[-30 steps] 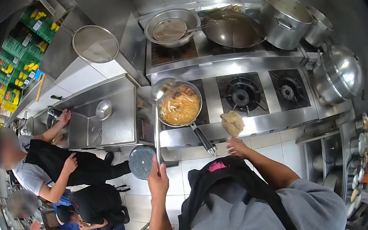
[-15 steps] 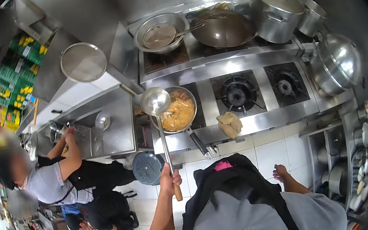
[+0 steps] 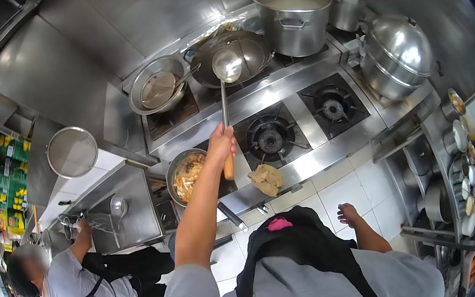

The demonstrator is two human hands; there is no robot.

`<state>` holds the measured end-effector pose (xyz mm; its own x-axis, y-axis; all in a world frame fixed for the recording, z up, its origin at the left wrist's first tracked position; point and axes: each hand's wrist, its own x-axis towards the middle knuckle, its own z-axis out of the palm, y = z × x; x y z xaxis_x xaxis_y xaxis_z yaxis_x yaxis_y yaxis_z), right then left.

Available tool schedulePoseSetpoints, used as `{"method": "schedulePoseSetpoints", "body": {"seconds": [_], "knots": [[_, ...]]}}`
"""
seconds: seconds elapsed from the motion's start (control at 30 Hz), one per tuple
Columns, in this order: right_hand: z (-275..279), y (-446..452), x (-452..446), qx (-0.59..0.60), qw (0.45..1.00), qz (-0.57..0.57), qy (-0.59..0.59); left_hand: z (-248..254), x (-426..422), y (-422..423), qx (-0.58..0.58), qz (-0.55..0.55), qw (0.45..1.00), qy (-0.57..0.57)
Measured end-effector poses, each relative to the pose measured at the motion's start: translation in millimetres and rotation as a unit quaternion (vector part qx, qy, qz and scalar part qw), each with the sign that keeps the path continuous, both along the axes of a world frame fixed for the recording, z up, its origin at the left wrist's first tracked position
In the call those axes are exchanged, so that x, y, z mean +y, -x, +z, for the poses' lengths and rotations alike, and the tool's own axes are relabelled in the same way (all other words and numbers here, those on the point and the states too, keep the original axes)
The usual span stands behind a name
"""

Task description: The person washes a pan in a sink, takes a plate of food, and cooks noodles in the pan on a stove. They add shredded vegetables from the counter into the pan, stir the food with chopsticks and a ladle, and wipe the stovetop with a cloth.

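My left hand (image 3: 223,142) is closed around the wooden handle of a metal ladle (image 3: 228,66). The ladle's round bowl appears over the big dark wok (image 3: 202,71) on the back burners; how high above it, I cannot tell. Below my outstretched forearm sits a frying pan (image 3: 233,217) of orange-brown food (image 3: 188,176), partly hidden by the arm. A crumpled tan cloth (image 3: 266,181) lies on the stove's front edge, right of the ladle handle's end. My right hand (image 3: 349,215) hangs over the floor with fingers loosely apart and nothing in it.
Two front burners (image 3: 269,138) stand right of the pan. Behind are a metal basin (image 3: 140,80) with strainers, tall pots (image 3: 293,25) and a domed steamer (image 3: 397,56). A shelf rack (image 3: 422,165) stands right. At the left sink (image 3: 135,199) a co-worker (image 3: 80,280) is busy.
My left hand has carried the ladle forward and right, from beside the frying pan to over the wok area. The view has turned and shifted right. My right hand stays empty.
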<state>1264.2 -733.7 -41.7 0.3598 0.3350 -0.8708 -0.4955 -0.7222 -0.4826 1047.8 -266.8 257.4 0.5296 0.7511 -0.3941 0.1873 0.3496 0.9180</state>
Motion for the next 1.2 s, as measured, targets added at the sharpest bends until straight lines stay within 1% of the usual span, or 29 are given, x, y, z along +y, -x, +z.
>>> {"method": "schedulePoseSetpoints", "body": {"seconds": [0.03, 0.17, 0.3, 0.33, 0.47, 0.6, 0.67, 0.7, 0.73, 0.77, 0.8, 0.87, 0.9, 0.97, 1.03, 1.1, 1.13, 1.2], "knots": [[0, -5, -5, 0.002, 1.000, -0.006, 0.000, -1, 9, -13, 0.054, 0.000, 0.998, -0.021], [-10, -21, -41, 0.005, 0.998, -0.066, 0.007, -4, 32, -36, 0.090, -0.019, 0.996, -0.019], [-33, -21, -96, 0.034, 0.989, -0.132, 0.063, -1, 36, -43, 0.115, -0.025, 0.993, -0.030], [-39, -20, -108, 0.040, 0.984, -0.154, 0.083, -1, 38, -43, 0.113, -0.026, 0.993, -0.026], [-60, -19, -135, 0.075, 0.975, -0.167, 0.125, 1, 38, -42, 0.111, -0.023, 0.993, -0.021], [-52, -18, -114, 0.055, 0.979, -0.157, 0.119, -1, 38, -40, 0.095, -0.021, 0.995, -0.009], [-41, -24, -92, 0.039, 0.987, -0.136, 0.082, 7, 34, -38, 0.037, 0.006, 0.998, 0.051], [-35, -27, -80, 0.038, 0.987, -0.133, 0.082, 10, 31, -36, 0.036, 0.009, 0.998, 0.052], [-31, -31, -68, 0.032, 0.991, -0.110, 0.067, 14, 28, -32, -0.014, 0.033, 0.994, 0.106], [-26, -35, -56, 0.026, 0.995, -0.085, 0.051, 17, 25, -26, -0.065, 0.059, 0.983, 0.159], [-21, -38, -45, 0.025, 0.995, -0.078, 0.052, 21, 21, -18, -0.067, 0.066, 0.983, 0.160], [-11, -41, -25, 0.009, 0.997, -0.059, 0.038, 28, 9, 9, -0.194, 0.056, 0.935, 0.291], [-9, -43, -19, 0.010, 0.998, -0.047, 0.041, 31, 0, 24, -0.196, 0.069, 0.934, 0.291], [-15, -45, -11, 0.009, 0.999, -0.046, 0.024, 40, -25, 59, -0.286, 0.056, 0.877, 0.383], [-19, -43, -7, 0.014, 0.999, -0.028, 0.027, 57, -59, 94, -0.278, 0.097, 0.882, 0.368], [-24, -40, -7, 0.019, 0.999, -0.017, 0.043, 66, -88, 136, -0.205, 0.131, 0.910, 0.337], [-30, -38, -7, 0.022, 0.998, -0.003, 0.063, 70, -102, 156, -0.207, 0.141, 0.908, 0.336], [-37, -34, -10, 0.029, 0.996, 0.012, 0.078, 74, -130, 197, -0.137, 0.155, 0.933, 0.295]]}}
